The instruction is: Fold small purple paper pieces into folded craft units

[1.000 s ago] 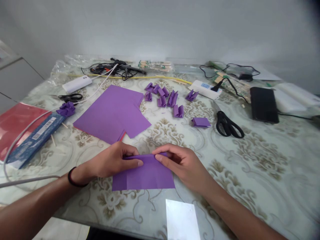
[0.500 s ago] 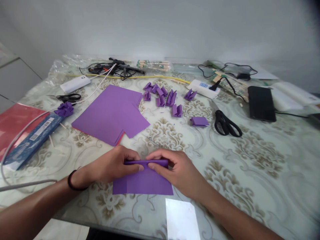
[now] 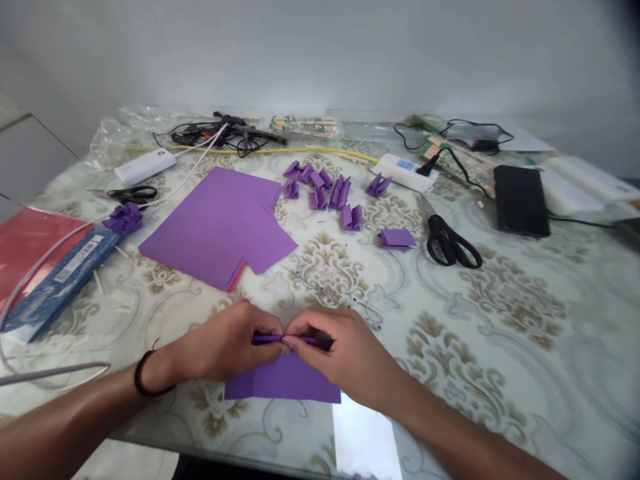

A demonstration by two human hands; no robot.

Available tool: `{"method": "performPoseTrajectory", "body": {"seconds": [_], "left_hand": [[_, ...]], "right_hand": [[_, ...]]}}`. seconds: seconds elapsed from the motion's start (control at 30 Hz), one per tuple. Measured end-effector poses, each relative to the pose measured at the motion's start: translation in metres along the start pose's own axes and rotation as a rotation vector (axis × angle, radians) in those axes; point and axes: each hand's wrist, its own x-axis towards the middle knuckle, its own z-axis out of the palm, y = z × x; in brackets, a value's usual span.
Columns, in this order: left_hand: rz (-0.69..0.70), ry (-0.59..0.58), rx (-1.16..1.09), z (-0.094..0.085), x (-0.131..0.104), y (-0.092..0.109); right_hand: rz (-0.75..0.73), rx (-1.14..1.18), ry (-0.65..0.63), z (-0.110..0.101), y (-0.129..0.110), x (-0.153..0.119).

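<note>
A sheet of purple paper (image 3: pixel 285 383) lies near the table's front edge, its far edge folded over toward me. My left hand (image 3: pixel 240 340) pinches the fold from the left, thumb on the near side and fingers behind. From the right, my right hand (image 3: pixel 335 350) grips the same fold, its thumb and index fingertips touching those of the left hand at the middle. Beyond the left hand rests a stack of purple sheets (image 3: pixel 215 217) with a red edge showing below. Several small folded purple paper pieces (image 3: pixel 340 192) stand farther back, and one flat folded piece (image 3: pixel 397 238) lies right of them.
Black-handled scissors (image 3: pixel 450 243) lie at right, beside a black phone-like device (image 3: pixel 521 200) and a white power strip (image 3: pixel 405 173). At left are smaller scissors (image 3: pixel 133 195), crumpled purple paper (image 3: pixel 124 218), a blue box (image 3: pixel 55 283) and a white power bank (image 3: pixel 145 167). Cables cross the back.
Both hands have drawn together at the middle of the fold and come slightly nearer to me. The fold looks narrower and more tightly pressed. The view has shifted slightly.
</note>
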Motion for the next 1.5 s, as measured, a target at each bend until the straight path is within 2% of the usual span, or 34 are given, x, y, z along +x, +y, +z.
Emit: {"method": "performPoseTrajectory", "body": {"seconds": [0.3, 0.5, 0.9, 1.03, 1.13, 1.2, 1.3, 1.37, 1.5], "left_hand": [[-0.004, 0.005, 0.027, -0.004, -0.001, -0.005], [-0.065, -0.024, -0.021, -0.016, -0.001, -0.004], [-0.099, -0.077, -0.037, -0.036, 0.002, -0.011], [-0.105, -0.066, -0.034, -0.038, 0.002, -0.014], [-0.112, -0.059, -0.036, -0.038, 0.002, -0.015], [-0.095, -0.063, -0.042, -0.035, 0.002, -0.015], [-0.047, -0.078, -0.048, -0.03, 0.001, -0.015], [-0.015, -0.084, -0.052, -0.027, 0.001, -0.014], [0.02, -0.061, -0.043, -0.024, 0.001, -0.014]], "right_hand": [[0.077, 0.068, -0.093, -0.011, 0.007, 0.003], [0.054, 0.056, -0.096, -0.025, 0.01, 0.007], [0.069, 0.071, -0.148, -0.041, 0.023, 0.015], [0.068, 0.054, -0.128, -0.051, 0.026, 0.015], [0.042, 0.057, -0.035, -0.057, 0.025, 0.014], [-0.003, 0.083, 0.01, -0.055, 0.022, 0.013], [-0.056, 0.103, -0.069, -0.044, 0.014, 0.01], [-0.05, 0.082, -0.119, -0.033, 0.01, 0.007], [0.004, 0.067, -0.129, -0.02, 0.009, 0.004]]}}
